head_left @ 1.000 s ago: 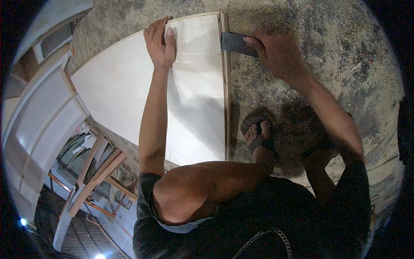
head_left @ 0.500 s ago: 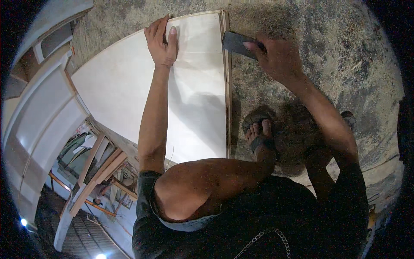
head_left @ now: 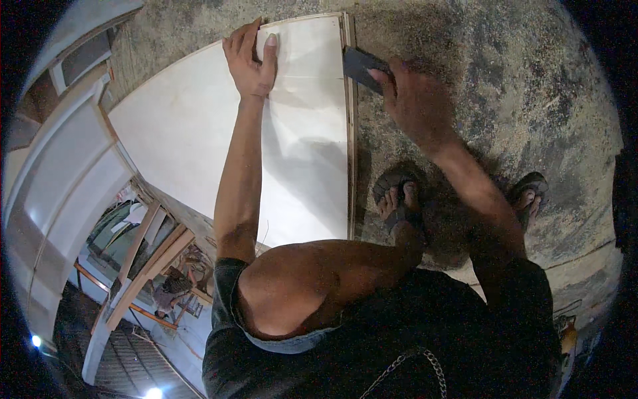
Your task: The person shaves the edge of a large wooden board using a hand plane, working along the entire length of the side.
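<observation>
White-faced and rounded along its far side, the broad panel [head_left: 193, 126] lies in front of the crouching person, left of both sandalled feet. The left hand [head_left: 251, 66] is spread near the panel's far edge, fingers reaching toward the rim and thumb laid on the face; how hard it presses cannot be told. The right hand [head_left: 419, 100] is closed around a dark flat rectangular tool [head_left: 362, 66], whose far end meets the layered straight edge [head_left: 351, 133] in the view, though firm contact is hard to confirm. Should the left hand bear too lightly, a sideways push from the tool could make the panel pivot or slide. The tool stands at a slant, so one corner might dig in and chip or split the thin layers. If it skipped over the edge, it could mark the white face or run toward the left thumb. Loose grit on the floor [head_left: 478, 80] could also get caught beneath it and scratch. The nearer sandal [head_left: 402, 189] sits close enough that a shifting panel might knock the toes.
</observation>
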Action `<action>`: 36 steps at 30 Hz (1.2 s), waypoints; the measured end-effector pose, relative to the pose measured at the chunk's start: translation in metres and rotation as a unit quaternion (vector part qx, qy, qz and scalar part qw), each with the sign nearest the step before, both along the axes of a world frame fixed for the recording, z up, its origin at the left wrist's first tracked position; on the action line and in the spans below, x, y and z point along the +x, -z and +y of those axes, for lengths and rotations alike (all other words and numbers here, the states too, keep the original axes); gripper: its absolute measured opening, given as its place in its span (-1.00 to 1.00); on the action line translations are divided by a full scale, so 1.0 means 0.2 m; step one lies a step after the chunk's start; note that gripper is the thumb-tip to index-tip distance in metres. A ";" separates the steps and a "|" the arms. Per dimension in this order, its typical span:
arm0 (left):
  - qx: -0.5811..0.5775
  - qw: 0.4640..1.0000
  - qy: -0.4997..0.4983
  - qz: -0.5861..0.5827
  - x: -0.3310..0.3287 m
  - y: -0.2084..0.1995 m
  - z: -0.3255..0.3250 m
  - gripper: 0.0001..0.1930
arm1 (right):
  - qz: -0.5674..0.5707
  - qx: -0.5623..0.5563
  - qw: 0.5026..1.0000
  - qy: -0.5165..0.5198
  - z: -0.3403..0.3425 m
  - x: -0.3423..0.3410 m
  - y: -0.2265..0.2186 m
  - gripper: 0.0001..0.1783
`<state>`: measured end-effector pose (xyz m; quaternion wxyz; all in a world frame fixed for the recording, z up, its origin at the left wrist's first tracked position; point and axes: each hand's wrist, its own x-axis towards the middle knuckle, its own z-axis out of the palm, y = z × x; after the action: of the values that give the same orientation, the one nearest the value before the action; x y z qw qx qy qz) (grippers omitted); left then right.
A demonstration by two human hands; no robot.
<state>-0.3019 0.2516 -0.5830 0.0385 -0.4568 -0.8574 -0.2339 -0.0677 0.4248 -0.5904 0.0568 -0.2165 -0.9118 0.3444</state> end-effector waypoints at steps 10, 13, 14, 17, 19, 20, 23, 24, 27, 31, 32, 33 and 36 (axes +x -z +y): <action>0.023 0.999 0.009 -0.028 -0.04 0.00 -0.02 -0.53 | -0.031 -0.088 0.996 0.004 0.02 -0.03 -0.05 -0.52; 0.027 0.999 0.006 -0.042 -0.04 -0.01 -0.05 -0.53 | -0.042 -0.099 0.993 0.050 -0.04 -0.03 -0.07 -0.53; 0.033 0.998 0.004 -0.053 -0.03 -0.03 -0.04 -0.55 | -0.063 -0.082 0.994 0.044 -0.03 -0.03 -0.08 -0.54; 0.035 0.993 -0.039 -0.105 0.02 -0.07 0.03 -0.58 | -0.065 -0.072 0.995 0.025 0.04 -0.06 -0.09 -0.55; 0.046 0.993 0.045 -0.099 0.10 -0.09 0.16 -0.72 | -0.054 -0.079 0.995 0.010 0.07 -0.07 -0.09 -0.56; 0.049 0.987 0.072 -0.137 0.15 -0.09 0.25 -0.75 | -0.047 -0.062 0.997 0.000 0.08 -0.07 -0.08 -0.56; 0.034 0.982 0.098 -0.160 0.20 -0.13 0.39 -0.78 | -0.026 -0.065 0.997 -0.035 0.15 -0.10 -0.09 -0.56; 0.019 0.985 0.096 -0.142 0.22 -0.14 0.40 -0.78 | -0.010 -0.083 0.995 -0.062 0.17 -0.11 -0.08 -0.57; 0.001 0.989 0.095 -0.109 0.21 -0.17 0.39 -0.77 | 0.021 -0.007 0.996 -0.091 0.19 -0.14 -0.03 -0.56; -0.031 0.997 0.046 -0.061 0.26 -0.19 0.43 -0.74 | 0.012 -0.027 0.995 -0.097 0.20 -0.15 -0.01 -0.55; -0.035 0.998 0.030 -0.051 0.26 -0.20 0.44 -0.73 | 0.017 -0.031 0.995 -0.089 0.20 -0.14 0.00 -0.56; -0.040 0.998 0.014 -0.040 0.27 -0.21 0.46 -0.71 | 0.022 -0.035 0.996 -0.080 0.21 -0.14 0.00 -0.56; -0.075 0.996 0.007 -0.038 0.25 -0.22 0.49 -0.66 | 0.021 -0.053 0.995 -0.084 0.21 -0.14 0.01 -0.56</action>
<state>-0.2526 0.3487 -0.5394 -0.0305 -0.4554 -0.8700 -0.1864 -0.0949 0.4673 -0.5925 0.0353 -0.1342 -0.9058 0.4003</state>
